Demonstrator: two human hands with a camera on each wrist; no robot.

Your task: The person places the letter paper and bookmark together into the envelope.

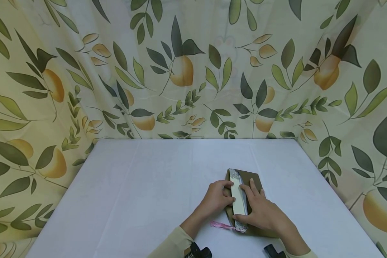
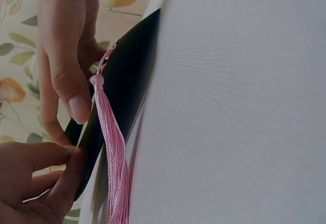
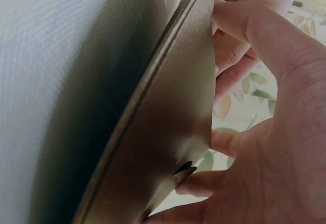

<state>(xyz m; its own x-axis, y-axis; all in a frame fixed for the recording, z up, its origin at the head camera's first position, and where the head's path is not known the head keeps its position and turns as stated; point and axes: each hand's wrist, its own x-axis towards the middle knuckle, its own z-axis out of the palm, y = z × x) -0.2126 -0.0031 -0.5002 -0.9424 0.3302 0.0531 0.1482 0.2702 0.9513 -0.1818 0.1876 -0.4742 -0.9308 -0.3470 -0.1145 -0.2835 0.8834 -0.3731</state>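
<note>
A brown, flat notebook-like cover lies at the table's right front. Along it runs a long pale bookmark with patterned silvery ends and a pink tassel. My left hand pinches the bookmark's left edge between thumb and fingers. From the other side, my right hand spreads over the brown cover, with thumb and index fingertips pressing on the bookmark. In the right wrist view, the cover shows a rounded corner and a layered edge, tilted against the tabletop. The right hand stands beside it.
The white tabletop spreads to the left and behind the hands. A curtain printed with leaves and fruit hangs around the table's back and sides. A black wrist camera sits by the left sleeve, another camera by the right.
</note>
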